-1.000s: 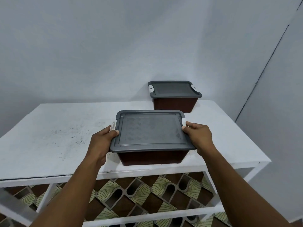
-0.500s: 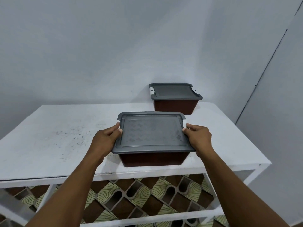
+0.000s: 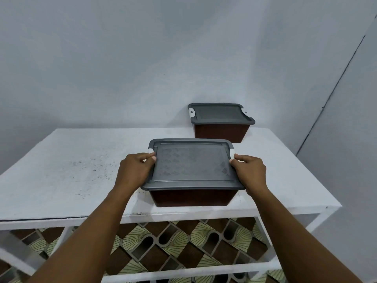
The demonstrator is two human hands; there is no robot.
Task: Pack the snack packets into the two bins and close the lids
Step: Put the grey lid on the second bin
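A dark brown bin [image 3: 191,198] with a grey lid [image 3: 190,166] stands near the front edge of the white table [image 3: 67,174]. My left hand [image 3: 134,171] holds the lid's left side, thumb on the white latch there. My right hand [image 3: 250,172] holds the lid's right side by the other white latch. A second brown bin [image 3: 221,131] with its grey lid [image 3: 219,114] on sits at the back against the wall. No snack packets are visible.
The wall rises right behind the table, with a second wall close on the right. A patterned brown and green floor [image 3: 175,246] shows through the table's white frame below. The table's left half is bare and speckled.
Both hands slid up the near bin's sides toward the white latches. The left thumb now lies on the left latch. The bin has stayed in place.
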